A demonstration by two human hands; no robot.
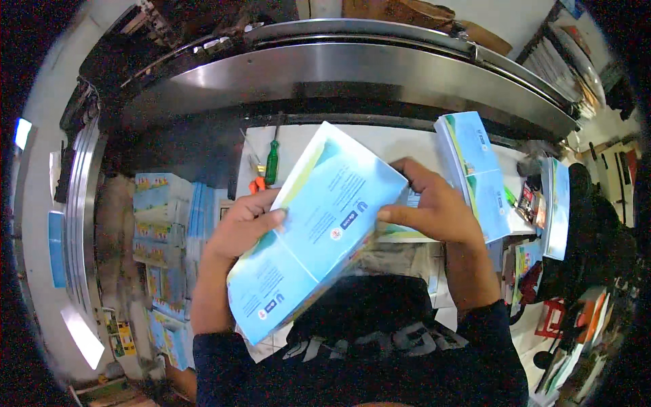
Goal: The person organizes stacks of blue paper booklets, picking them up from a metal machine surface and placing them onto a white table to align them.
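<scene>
The left hand [244, 220] grips the left edge of a light-blue printed stack [325, 203], its thumb on top and its other fingers partly hidden. The right hand [441, 207] has its thumb and index finger spread around the right corner, though whether they press on it I cannot tell. The stack slants from far right to near left, over the near side of the white counter [291, 146]. Beyond it to the left lie a green-handled screwdriver [272, 163] and an orange-handled tool [257, 184]; another blue stack [475, 169] rests to the right
</scene>
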